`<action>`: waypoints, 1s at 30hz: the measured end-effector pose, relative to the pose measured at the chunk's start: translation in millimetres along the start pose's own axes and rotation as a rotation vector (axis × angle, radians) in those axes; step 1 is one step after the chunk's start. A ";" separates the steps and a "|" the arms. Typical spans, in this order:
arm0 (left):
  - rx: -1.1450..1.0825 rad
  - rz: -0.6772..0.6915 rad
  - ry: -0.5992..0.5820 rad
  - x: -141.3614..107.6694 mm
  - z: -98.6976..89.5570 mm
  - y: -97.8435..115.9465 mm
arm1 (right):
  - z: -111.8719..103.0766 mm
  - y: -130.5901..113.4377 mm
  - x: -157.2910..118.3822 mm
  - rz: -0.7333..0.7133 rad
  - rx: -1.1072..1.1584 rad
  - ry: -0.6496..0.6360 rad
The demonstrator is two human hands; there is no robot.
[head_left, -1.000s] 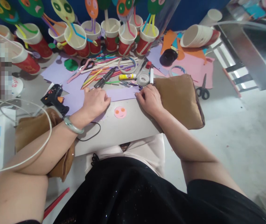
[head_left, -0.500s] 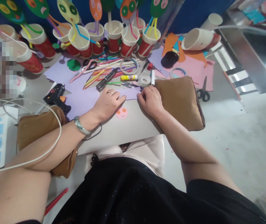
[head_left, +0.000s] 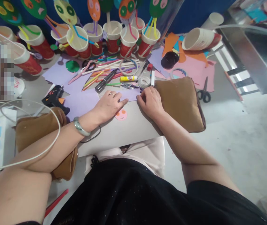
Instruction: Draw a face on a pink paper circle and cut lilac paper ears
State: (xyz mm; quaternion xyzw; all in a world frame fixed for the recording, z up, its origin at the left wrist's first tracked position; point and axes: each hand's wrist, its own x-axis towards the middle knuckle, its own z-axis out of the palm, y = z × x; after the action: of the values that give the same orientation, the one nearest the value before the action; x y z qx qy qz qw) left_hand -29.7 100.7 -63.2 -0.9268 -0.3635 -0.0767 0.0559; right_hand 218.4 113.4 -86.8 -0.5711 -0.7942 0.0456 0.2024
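A purple paper strip (head_left: 130,95) lies across the grey table between my two hands. My left hand (head_left: 110,106), with a ring on one finger, rests over its left end, fingers curled and thumb along the near edge. At the other end, my right hand (head_left: 151,99) has thumb and fingers closed on the paper; its fingertips are partly hidden. Just below my left hand lies a small pink paper face (head_left: 121,115) with orange eyes, partly covered by that hand.
A brown cushion (head_left: 178,104) sits by my right forearm, and a glue gun (head_left: 56,99) lies left. Behind my hands are a black marker (head_left: 105,80), a glue stick (head_left: 128,78) and tape (head_left: 144,82). Red cups (head_left: 128,45) line the back; scissors (head_left: 204,93) lie right.
My left thumb has shifted slightly right along the strip's near edge, and the left fingers have lifted a little. My right hand has barely moved. The whole view has shifted slightly.
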 end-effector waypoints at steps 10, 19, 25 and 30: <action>0.007 -0.002 0.023 0.3 -0.4 1.7 | -20.3 -19.5 -9.7 -0.590 -0.014 -0.114; -0.066 -0.018 -0.018 2.0 -11.9 1.2 | -21.6 -20.2 -11.3 -0.404 0.013 -0.161; 0.120 0.032 -0.117 -6.3 -31.6 -6.2 | -22.8 -23.0 -11.6 -0.347 -0.028 -0.083; 0.193 0.046 -0.116 -18.7 -43.1 -12.1 | -26.1 -27.1 -11.9 -0.355 -0.105 -0.053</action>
State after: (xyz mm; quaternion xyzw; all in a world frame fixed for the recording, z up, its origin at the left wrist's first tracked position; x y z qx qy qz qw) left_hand -55.9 90.2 -23.8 -0.9279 -0.3506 0.0137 0.1257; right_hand 207.1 88.9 -57.9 -0.4304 -0.8889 -0.0173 0.1562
